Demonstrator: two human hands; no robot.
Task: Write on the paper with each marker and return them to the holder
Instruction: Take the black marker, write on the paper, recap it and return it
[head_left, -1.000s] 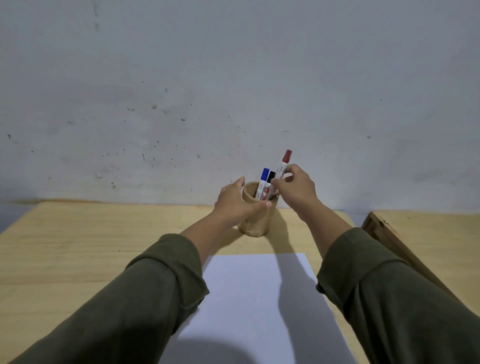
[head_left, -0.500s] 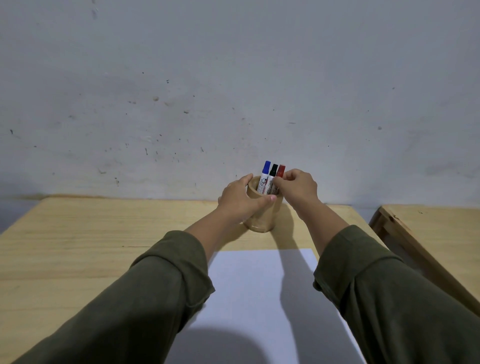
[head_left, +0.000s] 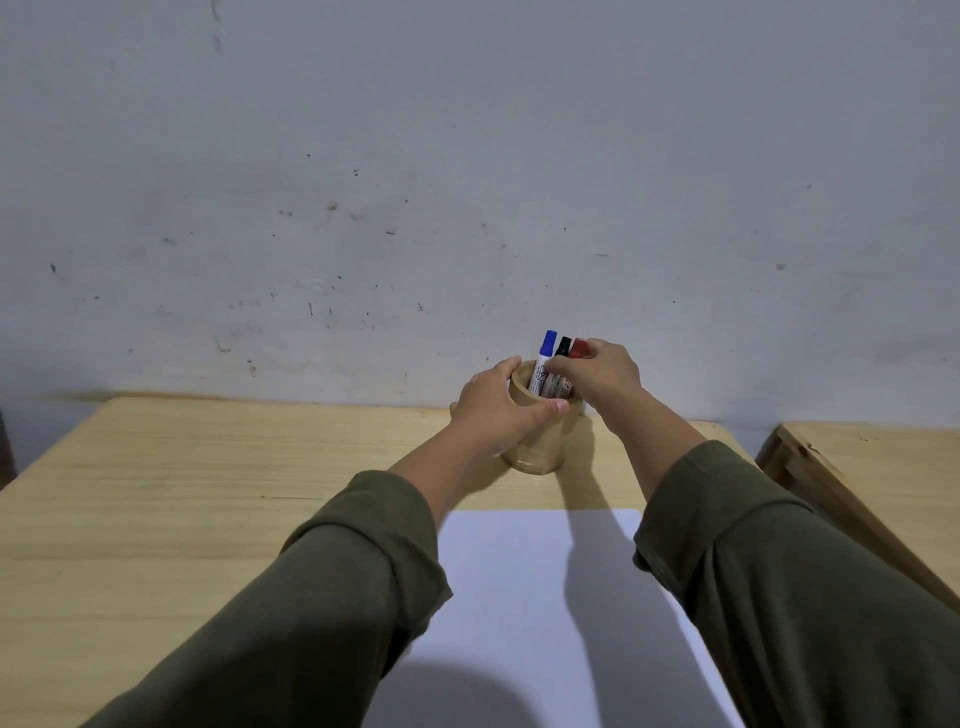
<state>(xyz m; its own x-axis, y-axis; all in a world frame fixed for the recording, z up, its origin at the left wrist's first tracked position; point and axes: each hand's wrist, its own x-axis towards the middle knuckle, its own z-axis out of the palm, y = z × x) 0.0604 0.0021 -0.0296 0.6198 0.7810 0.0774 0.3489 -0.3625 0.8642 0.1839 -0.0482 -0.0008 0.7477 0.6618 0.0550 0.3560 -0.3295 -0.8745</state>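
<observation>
A round wooden holder (head_left: 540, 448) stands on the table beyond the top edge of a white sheet of paper (head_left: 519, 597). Three markers stand upright in it: blue (head_left: 548, 345), black (head_left: 563, 347) and red (head_left: 576, 348). My left hand (head_left: 496, 413) wraps around the holder's left side and rim. My right hand (head_left: 605, 376) reaches in from the right. Its fingers pinch the red marker, with the index finger on the red cap and the thumb across the marker bodies. The markers' lower parts are hidden inside the holder.
The light wooden table (head_left: 208, 493) runs back to a grey, speckled wall (head_left: 467, 182). A second wooden piece of furniture (head_left: 883, 467) stands close by on the right, with a narrow gap between it and the table. My sleeves cast shadows over the paper.
The red marker was raised above the holder in my right hand; it has come down into the holder beside the blue and black ones. My left hand has stayed on the holder.
</observation>
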